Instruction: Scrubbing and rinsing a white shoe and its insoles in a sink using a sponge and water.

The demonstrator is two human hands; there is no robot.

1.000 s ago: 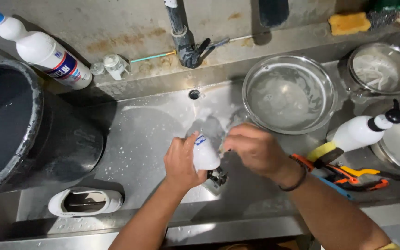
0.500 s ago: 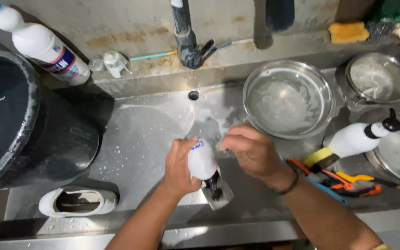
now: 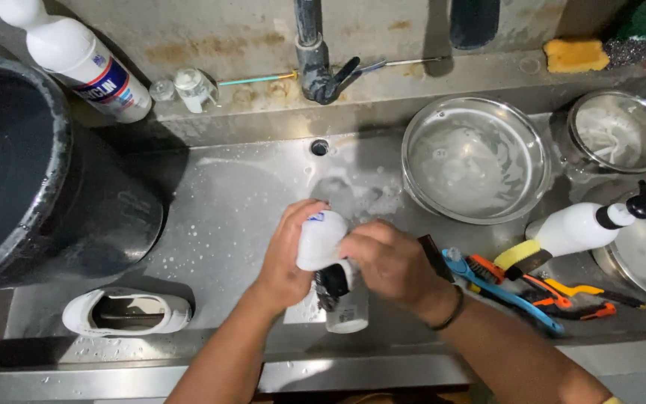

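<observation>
Down in the wet steel sink [image 3: 211,224], the left hand [image 3: 289,251] wraps its fingers around a white shoe [image 3: 321,241] held over the middle of the basin, while the right hand [image 3: 386,262] closes on a dark brush [image 3: 332,284] pressed against that shoe. Beside them a large black bucket [image 3: 31,172] holds dark water, a steel bowl [image 3: 475,158] holds soapy water, and a smaller steel pot [image 3: 620,132] has something white inside. Another white shoe [image 3: 125,313] lies at the sink's front left, a white bottle [image 3: 76,56] leans on the stained back ledge near the tap [image 3: 315,60], and a yellow sponge [image 3: 575,54] sits at the far right.
</observation>
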